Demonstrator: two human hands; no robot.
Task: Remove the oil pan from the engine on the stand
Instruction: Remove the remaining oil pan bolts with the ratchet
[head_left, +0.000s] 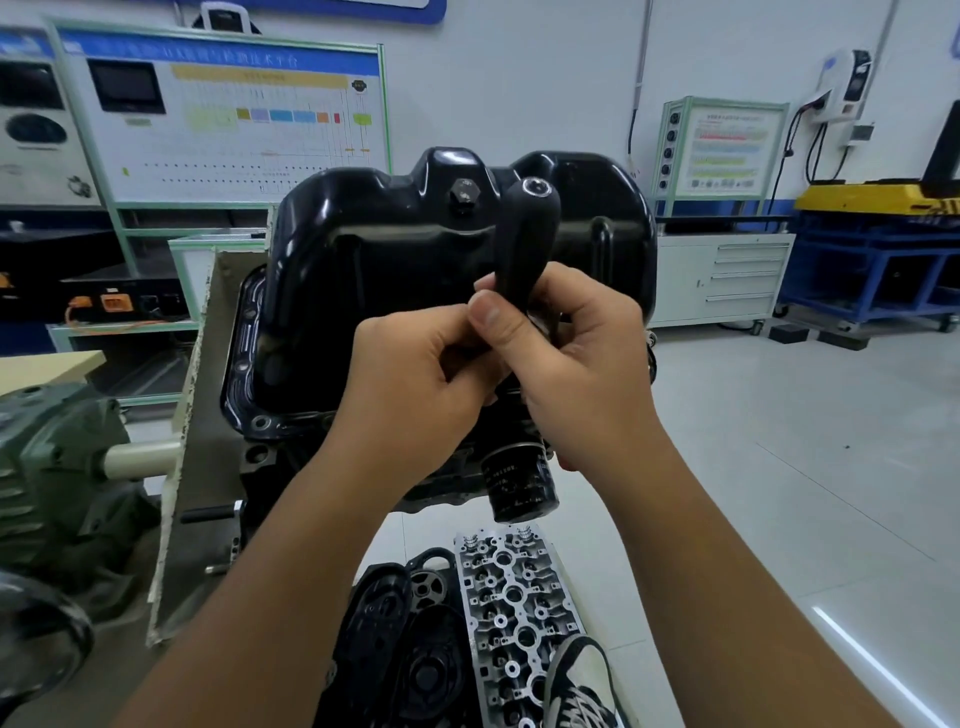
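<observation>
1. Shoe (582, 686) and cylinder head (514, 613) lie on floor below.
2. Oil pan (363, 270) sits on engine, flange seated.
3. Right hand (576, 364) grips ratchet handle (524, 234); left hand (415, 384) pinches its lower end. Seat socket squarely before turning.

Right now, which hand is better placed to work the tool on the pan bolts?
Probably the right hand: it wraps the black tool handle in front of the oil pan. The left hand only pinches its lower end.
</observation>
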